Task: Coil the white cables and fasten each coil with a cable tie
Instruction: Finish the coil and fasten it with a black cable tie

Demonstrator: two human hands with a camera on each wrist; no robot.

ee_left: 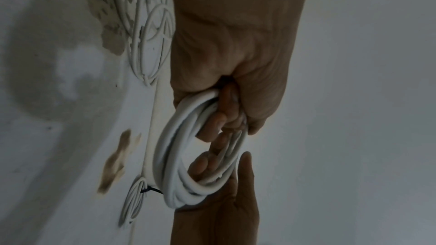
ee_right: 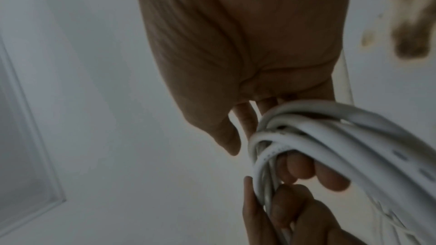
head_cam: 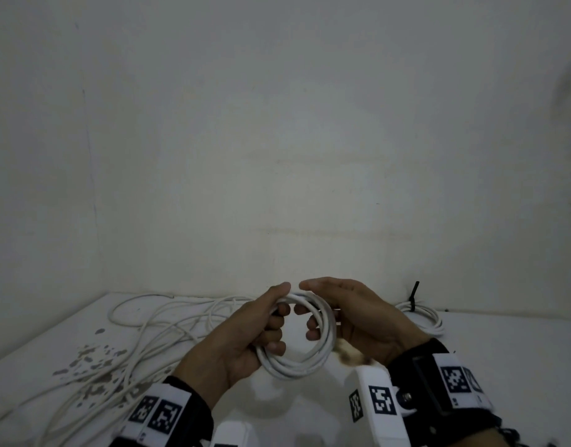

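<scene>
I hold a coil of white cable (head_cam: 293, 371) upright above the table between both hands. My left hand (head_cam: 274, 317) grips its left side, fingers curled through the ring and thumb on top. My right hand (head_cam: 313, 304) grips the right side the same way. In the left wrist view the coil (ee_left: 169, 156) hangs from my left hand (ee_left: 235, 122) and the right hand (ee_left: 226, 167) takes it from below. The right wrist view shows the strands (ee_right: 330, 137) bunched over my right hand's fingers (ee_right: 304, 170). I see no cable tie on this coil.
Several loose white cables (head_cam: 148, 333) sprawl over the left of the white table (head_cam: 490, 333). A finished coil (head_cam: 429, 317) with a black cable tie (head_cam: 414, 295) lies at the back right by the wall. Paint is flaked at the left (head_cam: 94, 359).
</scene>
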